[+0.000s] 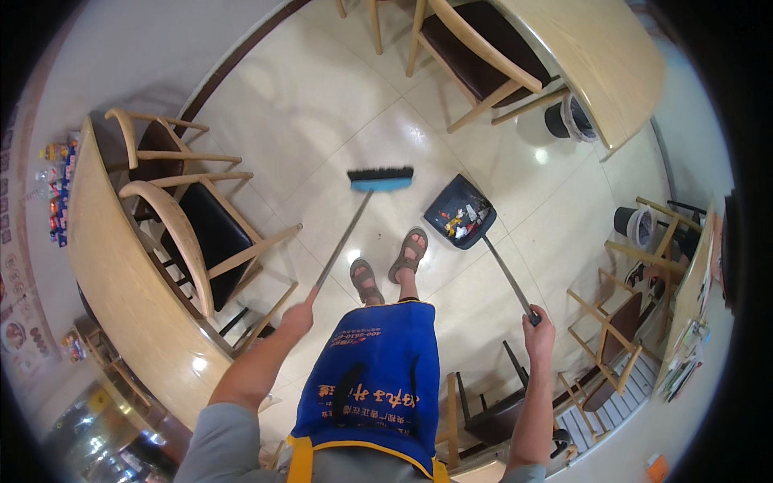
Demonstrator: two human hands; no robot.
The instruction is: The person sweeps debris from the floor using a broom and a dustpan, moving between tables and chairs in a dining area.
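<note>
My left hand (297, 316) grips the handle of a broom (381, 180), whose blue head with dark bristles is over the tiled floor ahead of my feet. My right hand (538, 331) is closed around the top of the handle of a black long-handled dustpan (460, 211). The pan is to the right of my sandals (408, 256), with white, yellow and red scraps of litter (464, 222) in it. A small dark speck lies on the floor between the broom head and my feet. A blue apron (377, 356) with yellow trim and writing hangs in front of me.
At left, wooden chairs with dark seats (205, 235) stand by a long wooden table (121, 253) bearing bottles. Another table (610, 66), a chair (483, 48) and a lined bin (570, 121) are at upper right. A second bin (634, 224), more chairs and a person's sandalled foot (635, 274) are at right.
</note>
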